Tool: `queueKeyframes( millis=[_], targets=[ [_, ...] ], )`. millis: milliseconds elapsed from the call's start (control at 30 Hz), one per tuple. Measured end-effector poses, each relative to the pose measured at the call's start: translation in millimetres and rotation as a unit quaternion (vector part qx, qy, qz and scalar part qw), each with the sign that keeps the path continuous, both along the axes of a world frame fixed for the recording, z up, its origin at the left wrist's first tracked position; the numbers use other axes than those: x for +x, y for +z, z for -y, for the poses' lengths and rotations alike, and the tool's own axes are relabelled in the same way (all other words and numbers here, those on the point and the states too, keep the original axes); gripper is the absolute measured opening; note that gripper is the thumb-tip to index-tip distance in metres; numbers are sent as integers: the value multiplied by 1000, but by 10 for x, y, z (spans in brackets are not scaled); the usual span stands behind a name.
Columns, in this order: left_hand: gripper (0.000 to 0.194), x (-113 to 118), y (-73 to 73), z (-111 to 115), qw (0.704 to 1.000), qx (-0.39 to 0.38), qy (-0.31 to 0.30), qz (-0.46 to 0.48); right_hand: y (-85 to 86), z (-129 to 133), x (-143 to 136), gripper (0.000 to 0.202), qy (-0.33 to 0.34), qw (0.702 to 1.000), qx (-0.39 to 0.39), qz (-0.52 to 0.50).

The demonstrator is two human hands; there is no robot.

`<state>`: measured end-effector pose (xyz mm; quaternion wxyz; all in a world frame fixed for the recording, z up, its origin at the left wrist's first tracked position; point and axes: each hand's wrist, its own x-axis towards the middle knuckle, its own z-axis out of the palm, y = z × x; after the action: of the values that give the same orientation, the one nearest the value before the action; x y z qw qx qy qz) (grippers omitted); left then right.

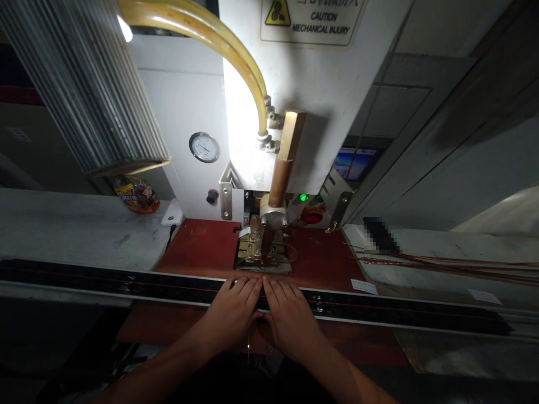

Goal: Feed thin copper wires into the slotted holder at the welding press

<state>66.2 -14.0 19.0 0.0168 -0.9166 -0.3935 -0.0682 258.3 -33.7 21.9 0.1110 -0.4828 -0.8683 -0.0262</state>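
A long black strip with pale edges and a thin copper-coloured line along it lies crosswise over the red-brown work surface. My left hand and my right hand grip its middle side by side, fingers over the far edge and thumbs meeting at the near edge. Just beyond my fingertips is a brass fixture with screws. Above it, a copper electrode rod of the machine comes down, its dark lower end reaching the fixture. The strip hides part of the surface, and my hands cover its middle.
Copper rods and a blurred dark object lie on the right. On the left stand a bottle and a white box. A yellow hose and a ribbed metal housing hang overhead.
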Motion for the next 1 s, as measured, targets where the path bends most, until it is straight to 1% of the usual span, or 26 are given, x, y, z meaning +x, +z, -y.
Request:
queueKeyframes(
  millis=[267, 567, 833, 1000],
  targets=[
    [54, 5, 38, 3, 1000, 1, 1, 7, 11, 3, -3, 59, -3, 1000, -2, -2],
    [55, -21, 22, 0, 1000, 6, -2, 22, 81, 11, 14, 59, 0, 1000, -6, 12],
    [54, 8, -2, 6, 1000, -2, 6, 10, -8, 3, -10, 63, 3, 1000, 4, 5],
    [55, -5, 9, -10, 1000, -5, 2, 8, 15, 3, 1, 59, 1, 1000, 4, 2]
  ],
)
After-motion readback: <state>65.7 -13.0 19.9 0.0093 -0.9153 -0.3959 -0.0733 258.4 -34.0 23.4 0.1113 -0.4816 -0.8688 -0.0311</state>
